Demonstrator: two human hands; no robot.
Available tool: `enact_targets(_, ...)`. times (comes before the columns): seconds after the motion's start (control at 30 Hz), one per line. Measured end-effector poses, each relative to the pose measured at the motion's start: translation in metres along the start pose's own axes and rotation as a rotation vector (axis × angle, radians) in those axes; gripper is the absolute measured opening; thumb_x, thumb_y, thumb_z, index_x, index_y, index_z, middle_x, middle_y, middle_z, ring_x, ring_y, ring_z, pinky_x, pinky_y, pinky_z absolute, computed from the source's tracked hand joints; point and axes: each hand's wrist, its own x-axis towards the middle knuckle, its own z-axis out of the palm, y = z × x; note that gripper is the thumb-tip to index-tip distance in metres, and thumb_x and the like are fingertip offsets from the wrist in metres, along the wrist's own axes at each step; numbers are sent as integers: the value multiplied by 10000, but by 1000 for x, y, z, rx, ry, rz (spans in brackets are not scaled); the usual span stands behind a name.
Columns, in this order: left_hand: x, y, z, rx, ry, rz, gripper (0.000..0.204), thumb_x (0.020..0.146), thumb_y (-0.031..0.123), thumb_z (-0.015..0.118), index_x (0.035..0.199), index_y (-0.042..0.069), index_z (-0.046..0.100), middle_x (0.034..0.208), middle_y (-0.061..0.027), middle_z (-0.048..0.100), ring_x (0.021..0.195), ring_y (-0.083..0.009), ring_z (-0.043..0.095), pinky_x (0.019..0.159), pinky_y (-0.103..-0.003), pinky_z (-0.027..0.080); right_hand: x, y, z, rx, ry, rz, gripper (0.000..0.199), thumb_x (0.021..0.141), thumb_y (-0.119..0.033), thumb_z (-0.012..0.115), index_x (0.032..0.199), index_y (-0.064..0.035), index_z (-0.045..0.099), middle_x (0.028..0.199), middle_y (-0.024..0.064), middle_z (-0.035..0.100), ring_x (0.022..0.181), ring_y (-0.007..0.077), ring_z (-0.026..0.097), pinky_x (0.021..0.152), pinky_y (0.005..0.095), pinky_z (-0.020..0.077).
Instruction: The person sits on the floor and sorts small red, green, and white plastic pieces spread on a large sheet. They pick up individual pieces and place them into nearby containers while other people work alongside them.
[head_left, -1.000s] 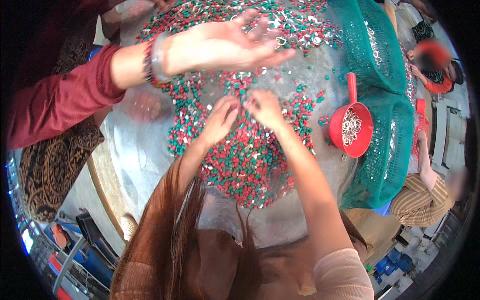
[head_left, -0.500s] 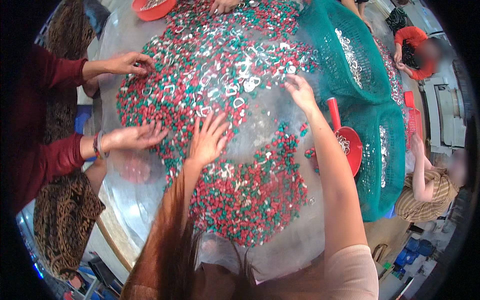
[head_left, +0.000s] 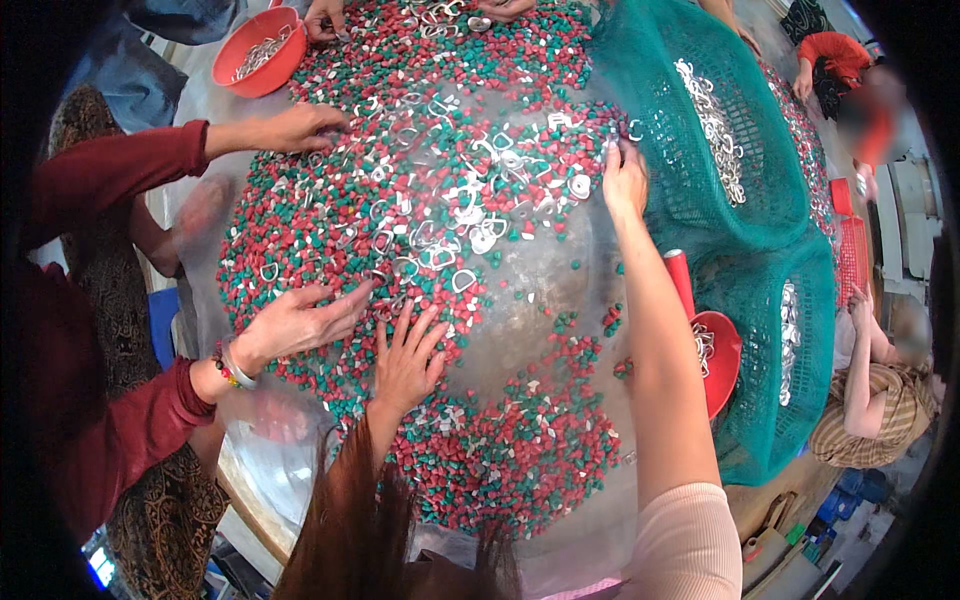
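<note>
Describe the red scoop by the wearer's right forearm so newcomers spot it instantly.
Find the two green mesh baskets on the right. At the nearer one's left edge, partly behind the wearer's right forearm, is the scoop. Unlike the baskets, it's red, with a handle.

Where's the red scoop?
Head view, right side: the red scoop lies between the right forearm and the nearer green basket, partly hidden by the arm.
</note>
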Motion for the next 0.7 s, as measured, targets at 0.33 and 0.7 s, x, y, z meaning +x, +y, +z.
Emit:
enact_targets(0.33, 6, 2, 0, -33, 3, 33, 433, 810, 235, 574, 1231, 162, 507, 1412, -45, 361, 1375, -293, 206, 1052, -609, 140, 45, 19, 31, 166, -103, -206, 493, 892, -459, 485, 1237, -111, 530, 1258, 163, 525, 1148, 324, 512, 958, 397, 389)
enact_targets(0.7, 8, -1, 0, -12, 3, 53, 422, 820, 259, 575, 1229, 170, 526, 1406, -17, 378, 1374, -265, 216, 1084, -569, 126, -124, -32, -18, 311, -786, -658, 293, 861, -281, 591, 1114, -137, 626, 1212, 88, 583, 1240, 259, 462, 1082, 475, 246)
